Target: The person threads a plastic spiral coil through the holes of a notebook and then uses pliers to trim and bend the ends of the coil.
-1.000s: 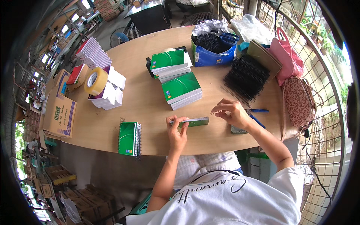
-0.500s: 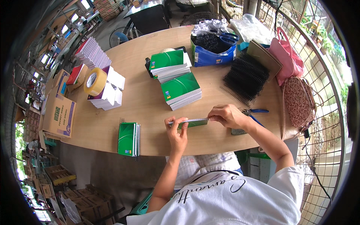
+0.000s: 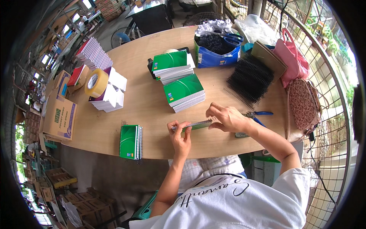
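In my left hand (image 3: 180,133), a small green-covered notebook (image 3: 195,126) is pinched between thumb and fingers, held on edge with its page edges up. A thin dark wire coil (image 3: 211,120) shows at its right end. Around that end, my right hand (image 3: 228,118) has thumb and fingertips apart, close to the coil; whether they touch it is hard to see. Blue-handled pliers (image 3: 259,117) lie just beyond the right hand. Left of my hands rests a small stack of coil-bound green notebooks (image 3: 129,141) at the table's near edge.
Ahead are stacked green-covered pads (image 3: 185,91) and a blue box (image 3: 217,56) with black coils and scissors. More black coils (image 3: 251,79) lie at right, by a pink bag (image 3: 291,61) and patterned pouch (image 3: 304,100). Packing tape (image 3: 96,83) and a carton (image 3: 61,112) are left.
My right hand's fingers have parted from a pinch at the notebook's right end and lifted slightly, exposing the coil. My left hand keeps its hold, nearly still.
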The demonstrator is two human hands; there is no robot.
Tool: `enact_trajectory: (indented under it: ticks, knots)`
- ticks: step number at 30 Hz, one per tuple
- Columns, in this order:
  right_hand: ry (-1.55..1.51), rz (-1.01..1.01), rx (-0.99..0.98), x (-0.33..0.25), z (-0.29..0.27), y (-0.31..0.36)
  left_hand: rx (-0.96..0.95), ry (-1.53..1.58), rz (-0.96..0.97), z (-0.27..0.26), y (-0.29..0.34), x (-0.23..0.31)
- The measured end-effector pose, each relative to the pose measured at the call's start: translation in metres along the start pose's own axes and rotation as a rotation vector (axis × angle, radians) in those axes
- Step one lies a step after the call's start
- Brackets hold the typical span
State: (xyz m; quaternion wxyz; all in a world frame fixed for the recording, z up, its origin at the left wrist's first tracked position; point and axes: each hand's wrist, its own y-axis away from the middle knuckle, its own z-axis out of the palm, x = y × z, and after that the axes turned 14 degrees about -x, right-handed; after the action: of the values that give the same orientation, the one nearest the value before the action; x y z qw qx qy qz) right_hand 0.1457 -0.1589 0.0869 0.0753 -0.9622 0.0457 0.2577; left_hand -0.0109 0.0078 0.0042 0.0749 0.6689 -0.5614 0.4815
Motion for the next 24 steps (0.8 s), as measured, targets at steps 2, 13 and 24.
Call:
enact_trajectory:
  ticks: [2, 13, 24]
  knots:
    - [-0.050, 0.047, -0.010, 0.004, 0.004, 0.000, 0.007, -0.005, 0.004, 0.001, 0.001, -0.001]
    - [0.048, 0.005, 0.068, -0.001, 0.003, -0.003, 0.101, -0.050, 0.005, 0.003, -0.004, 0.015]
    - [0.097, 0.008, -0.008, -0.007, 0.004, -0.004, 0.070, -0.040, -0.025, 0.004, -0.007, 0.010]
